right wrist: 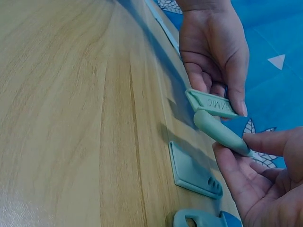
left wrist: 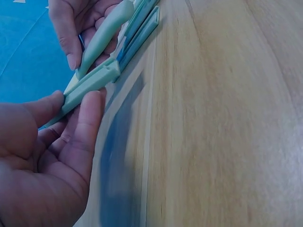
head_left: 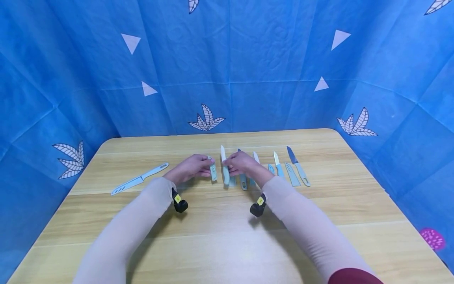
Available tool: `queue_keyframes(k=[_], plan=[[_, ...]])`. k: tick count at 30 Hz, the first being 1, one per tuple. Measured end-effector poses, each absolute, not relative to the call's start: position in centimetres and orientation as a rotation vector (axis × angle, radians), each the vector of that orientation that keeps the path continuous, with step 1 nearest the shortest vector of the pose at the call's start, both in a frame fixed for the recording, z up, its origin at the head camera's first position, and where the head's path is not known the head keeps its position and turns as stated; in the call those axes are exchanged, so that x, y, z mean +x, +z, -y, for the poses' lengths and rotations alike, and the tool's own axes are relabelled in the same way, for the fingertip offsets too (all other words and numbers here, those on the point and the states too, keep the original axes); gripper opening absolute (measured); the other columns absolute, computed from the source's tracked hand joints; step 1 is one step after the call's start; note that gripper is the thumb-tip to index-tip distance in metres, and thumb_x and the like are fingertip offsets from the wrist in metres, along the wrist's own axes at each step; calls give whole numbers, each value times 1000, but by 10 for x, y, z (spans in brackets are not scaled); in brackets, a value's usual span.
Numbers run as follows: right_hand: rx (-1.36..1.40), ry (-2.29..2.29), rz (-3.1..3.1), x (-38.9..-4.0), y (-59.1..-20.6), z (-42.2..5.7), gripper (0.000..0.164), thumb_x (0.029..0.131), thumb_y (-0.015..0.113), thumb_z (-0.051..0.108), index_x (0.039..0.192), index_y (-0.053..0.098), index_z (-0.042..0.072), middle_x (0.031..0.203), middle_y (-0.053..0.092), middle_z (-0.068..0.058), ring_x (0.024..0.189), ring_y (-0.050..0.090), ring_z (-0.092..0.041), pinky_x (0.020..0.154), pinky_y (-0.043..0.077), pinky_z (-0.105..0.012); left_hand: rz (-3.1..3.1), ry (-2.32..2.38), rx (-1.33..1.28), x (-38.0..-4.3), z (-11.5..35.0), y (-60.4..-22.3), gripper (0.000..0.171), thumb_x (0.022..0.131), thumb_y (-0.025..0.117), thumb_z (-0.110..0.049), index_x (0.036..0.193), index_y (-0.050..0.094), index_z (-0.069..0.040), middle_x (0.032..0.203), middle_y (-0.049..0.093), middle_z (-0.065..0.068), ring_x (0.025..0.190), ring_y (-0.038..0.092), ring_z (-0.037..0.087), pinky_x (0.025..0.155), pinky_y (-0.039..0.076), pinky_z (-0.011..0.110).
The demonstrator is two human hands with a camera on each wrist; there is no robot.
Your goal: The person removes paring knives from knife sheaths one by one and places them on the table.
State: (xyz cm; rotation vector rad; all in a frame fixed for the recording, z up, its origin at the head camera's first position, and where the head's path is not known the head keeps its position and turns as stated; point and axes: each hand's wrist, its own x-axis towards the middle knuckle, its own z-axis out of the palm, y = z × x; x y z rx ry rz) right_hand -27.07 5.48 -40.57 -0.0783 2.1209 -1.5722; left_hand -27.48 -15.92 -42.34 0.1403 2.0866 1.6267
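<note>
My left hand point(head_left: 191, 167) pinches a pale green blade sheath point(head_left: 213, 172) between thumb and fingers, above the table. Raised lettering shows on one face of the sheath point(right wrist: 213, 103) in the right wrist view. Just to the right, my right hand point(head_left: 242, 162) grips a knife point(head_left: 226, 175) near where its pale green handle meets the blade. The white blade points away toward the back of the table. In the left wrist view the knife handle point(left wrist: 106, 35) stands close beside the sheath, and the fingers partly hide the blade.
A sheathed knife point(head_left: 140, 180) lies at the left of the wooden table point(head_left: 227, 225). Right of the hands lie several knives and loose sheaths, among them a dark-bladed knife point(head_left: 300, 169) and a slotted sheath point(head_left: 292, 174). A blue curtain point(head_left: 262, 106) hangs behind.
</note>
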Motion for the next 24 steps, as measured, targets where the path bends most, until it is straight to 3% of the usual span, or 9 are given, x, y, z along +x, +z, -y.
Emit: queue_keyframes(k=[6, 17, 24], plan=[[-81, -1586, -2110, -271, -408, -51, 23, 95, 63, 11, 112, 62, -6, 103, 62, -19, 91, 65, -27, 80, 60, -32, -2061, 1593, 136, -274, 158, -422, 31, 103, 52, -18, 120, 56, 7, 105, 63, 19, 89, 65, 24, 86, 58, 35], [-51, -1564, -2104, -273, -412, -43, 21, 95, 65, 10, 108, 62, -6, 100, 65, -18, 86, 66, -25, 78, 60, -30, -2086, 1515, 124, -279, 158, -421, 25, 102, 53, -15, 111, 59, 7, 100, 66, 16, 84, 65, 21, 83, 59, 31], [-34, -1539, -2131, -274, -415, -41, 22, 93, 67, 10, 108, 64, -6, 97, 66, -17, 82, 66, -24, 76, 61, -29, -2222, 1342, 163, -280, 158, -421, 20, 101, 57, -18, 101, 62, 1, 85, 63, 8, 68, 61, 12, 67, 59, 24]])
